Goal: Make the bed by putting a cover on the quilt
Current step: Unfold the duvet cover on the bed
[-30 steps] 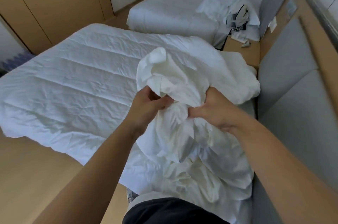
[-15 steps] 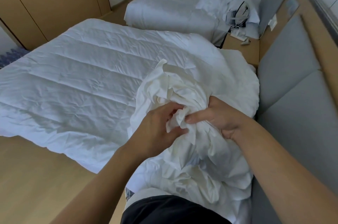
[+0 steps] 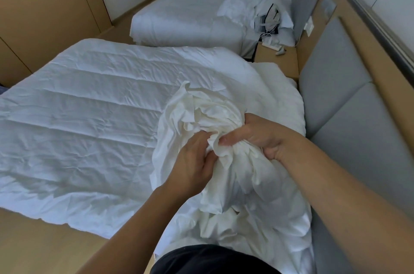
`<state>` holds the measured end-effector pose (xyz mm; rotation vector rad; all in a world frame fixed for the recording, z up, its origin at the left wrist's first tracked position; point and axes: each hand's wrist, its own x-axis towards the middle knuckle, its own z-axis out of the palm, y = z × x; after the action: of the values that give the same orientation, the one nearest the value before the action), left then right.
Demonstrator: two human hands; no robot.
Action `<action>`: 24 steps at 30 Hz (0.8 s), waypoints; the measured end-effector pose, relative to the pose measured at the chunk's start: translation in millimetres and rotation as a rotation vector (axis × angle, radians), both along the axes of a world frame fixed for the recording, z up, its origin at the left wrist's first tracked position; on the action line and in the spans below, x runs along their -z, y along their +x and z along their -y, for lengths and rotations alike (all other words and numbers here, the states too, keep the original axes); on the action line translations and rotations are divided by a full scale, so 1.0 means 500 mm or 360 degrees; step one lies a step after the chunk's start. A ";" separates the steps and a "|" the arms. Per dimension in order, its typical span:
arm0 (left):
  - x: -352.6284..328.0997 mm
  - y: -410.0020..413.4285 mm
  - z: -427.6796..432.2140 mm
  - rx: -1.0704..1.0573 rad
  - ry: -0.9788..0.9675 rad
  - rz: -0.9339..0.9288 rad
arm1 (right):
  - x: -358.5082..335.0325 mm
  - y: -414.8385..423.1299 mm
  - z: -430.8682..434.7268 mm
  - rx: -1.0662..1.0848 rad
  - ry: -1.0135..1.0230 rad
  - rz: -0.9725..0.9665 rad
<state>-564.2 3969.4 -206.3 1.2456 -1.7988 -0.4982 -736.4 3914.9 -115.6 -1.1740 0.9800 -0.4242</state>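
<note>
A white quilted quilt lies spread flat over the near bed. At its head end, close to me, a cream-white cover is bunched in a crumpled heap, and more of it trails down toward my body. My left hand grips a fold of the cover from below. My right hand clutches gathered cloth, its thumb pressed across the bunch. Both hands sit side by side at the middle of the heap.
A grey padded headboard runs along the right. Behind the near bed stands a second bed with piled white linen and cables. A wooden nightstand sits between them. Wooden floor and wardrobe doors lie to the left.
The raised bunch of cover has come down lower onto the quilt. My left hand has shifted its hold to a lower fold, close under my right hand.
</note>
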 end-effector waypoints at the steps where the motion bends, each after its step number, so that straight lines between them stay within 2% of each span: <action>1: 0.001 0.002 0.007 0.0004 -0.0006 -0.0057 | -0.003 0.005 0.012 -0.0025 0.0011 -0.0001; 5: -0.017 0.011 0.036 -0.0024 -0.0062 -0.0232 | -0.013 0.013 0.081 -0.0140 0.0108 -0.0052; 9: -0.055 0.014 0.071 -0.0002 -0.0109 -0.0285 | -0.022 0.013 0.148 -0.0219 0.0159 -0.0171; 15: -0.094 0.037 0.126 0.0074 -0.0152 -0.0288 | -0.007 -0.015 0.218 -0.0118 -0.0082 -0.0903; 17: -0.086 0.052 0.145 0.0029 -0.0100 -0.0331 | 0.019 -0.042 0.213 -0.0001 -0.0032 -0.0898; 20: -0.070 0.070 0.164 -0.0021 -0.0044 -0.0334 | 0.072 -0.123 0.161 0.0020 0.0120 -0.0494; 22: -0.068 0.075 0.174 -0.0038 -0.0015 -0.0353 | 0.113 -0.144 0.096 -0.0102 -0.0027 -0.0670; 24: -0.066 0.076 0.185 -0.0060 0.0007 -0.0397 | 0.188 -0.123 0.043 0.0054 -0.0199 -0.0876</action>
<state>-526.1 3876.7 -173.2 1.1630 -1.5627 -0.6083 -797.6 3893.5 -209.4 -1.4252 1.4641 -0.1884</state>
